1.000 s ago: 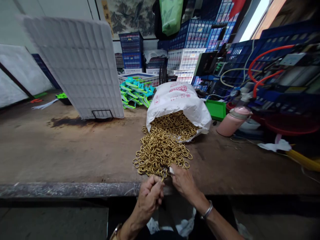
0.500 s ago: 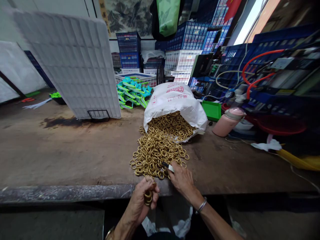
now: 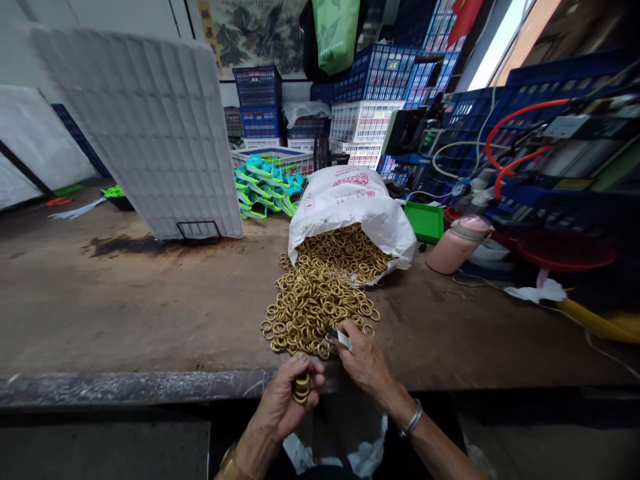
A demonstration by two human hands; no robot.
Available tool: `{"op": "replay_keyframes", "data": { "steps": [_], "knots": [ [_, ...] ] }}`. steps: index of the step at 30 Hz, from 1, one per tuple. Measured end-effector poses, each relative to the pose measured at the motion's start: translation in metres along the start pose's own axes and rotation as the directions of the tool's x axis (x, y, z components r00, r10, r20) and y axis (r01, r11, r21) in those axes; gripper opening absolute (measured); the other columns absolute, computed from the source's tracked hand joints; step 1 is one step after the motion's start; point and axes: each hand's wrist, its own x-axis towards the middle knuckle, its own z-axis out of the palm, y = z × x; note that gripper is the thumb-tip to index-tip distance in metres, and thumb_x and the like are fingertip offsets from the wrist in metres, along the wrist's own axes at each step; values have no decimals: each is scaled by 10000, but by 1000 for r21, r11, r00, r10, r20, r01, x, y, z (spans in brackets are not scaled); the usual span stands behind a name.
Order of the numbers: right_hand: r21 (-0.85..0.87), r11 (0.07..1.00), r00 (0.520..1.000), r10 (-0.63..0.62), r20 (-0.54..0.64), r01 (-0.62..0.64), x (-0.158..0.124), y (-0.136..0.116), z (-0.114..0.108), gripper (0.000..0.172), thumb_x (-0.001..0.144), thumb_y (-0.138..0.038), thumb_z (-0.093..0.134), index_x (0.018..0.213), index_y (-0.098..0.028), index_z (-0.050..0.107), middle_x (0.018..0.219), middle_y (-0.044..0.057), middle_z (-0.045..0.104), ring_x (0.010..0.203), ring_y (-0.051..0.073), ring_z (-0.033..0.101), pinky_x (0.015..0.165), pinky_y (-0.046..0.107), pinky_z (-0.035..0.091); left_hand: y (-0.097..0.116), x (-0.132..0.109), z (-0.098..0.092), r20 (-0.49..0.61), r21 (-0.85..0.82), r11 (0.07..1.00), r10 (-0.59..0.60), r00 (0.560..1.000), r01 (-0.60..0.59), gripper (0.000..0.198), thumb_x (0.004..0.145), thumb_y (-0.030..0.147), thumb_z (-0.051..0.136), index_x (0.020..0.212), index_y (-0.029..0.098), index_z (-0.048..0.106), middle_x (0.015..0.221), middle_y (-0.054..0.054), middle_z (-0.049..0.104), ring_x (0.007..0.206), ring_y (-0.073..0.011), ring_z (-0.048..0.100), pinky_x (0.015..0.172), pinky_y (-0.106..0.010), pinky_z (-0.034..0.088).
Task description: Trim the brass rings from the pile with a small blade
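Note:
Several brass-coloured rings [image 3: 301, 389] sit stacked in the curled fingers of my left hand [image 3: 287, 393], which is at the front edge of the table. My right hand [image 3: 363, 357] grips a small tool [image 3: 343, 339] with a pale handle and a dark tip; its exact kind is not clear. That tip reaches into the near right side of a heap of rings [image 3: 315, 307] on the tabletop. Behind the heap a white woven sack [image 3: 345, 197] lies on its side, its mouth facing me, with more rings spilling out.
A white ribbed panel [image 3: 150, 133] leans upright at left. Green and turquoise plastic parts [image 3: 267, 187] are piled beside the sack. To the right are a green tray [image 3: 424, 222], a pink flask [image 3: 457, 245] and a machine with red hoses [image 3: 493, 143]. Stacked crates [image 3: 367, 120] stand behind.
My left hand has shifted slightly right and turned, showing the rings in it more plainly. My right hand and its tool have barely moved at the heap's edge.

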Motion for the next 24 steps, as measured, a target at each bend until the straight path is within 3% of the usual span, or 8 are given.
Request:
{"op": "replay_keyframes", "data": {
  "steps": [4,8,17,20,24],
  "knots": [
    [145,988,997,-63,33,58,-5,-11,-6,87,757,-201,415,772,-206,500,645,-6,556,590,125,507,556,212,321,2,4,6,-28,145,983,121,992,-116,221,680,310,640,773,154,512,659,8,568,521,-82,538,374,-139,330],
    [182,972,985,-163,55,151,-10,-21,-8,125,735,-158,425,777,-204,534,653,-2,576,589,120,513,556,206,327,0,4,9,-38,308,928,231,972,-209,298,681,401,616,807,149,520,584,38,513,442,-59,464,340,-138,306],
    [200,944,958,-280,67,262,-13,-26,-4,162,750,-135,408,787,-197,553,730,19,599,655,131,534,600,217,347,4,-3,14,-32,460,858,275,961,-230,294,681,437,587,716,160,493,465,78,421,358,-35,329,339,-148,241],
    [268,938,965,-248,81,218,-13,-28,-4,134,772,-177,414,772,-195,546,713,13,580,651,125,513,596,215,348,8,-6,20,-62,564,798,297,953,-212,283,644,408,623,670,154,501,395,94,372,338,-30,281,352,-158,213],
    [387,922,988,-77,131,20,-12,-31,-1,204,808,-335,410,697,-192,503,610,-28,501,561,101,438,533,205,327,8,-7,21,-70,573,777,363,929,-260,235,655,370,615,655,155,521,430,84,389,367,-37,307,391,-169,254]
  ]
}}
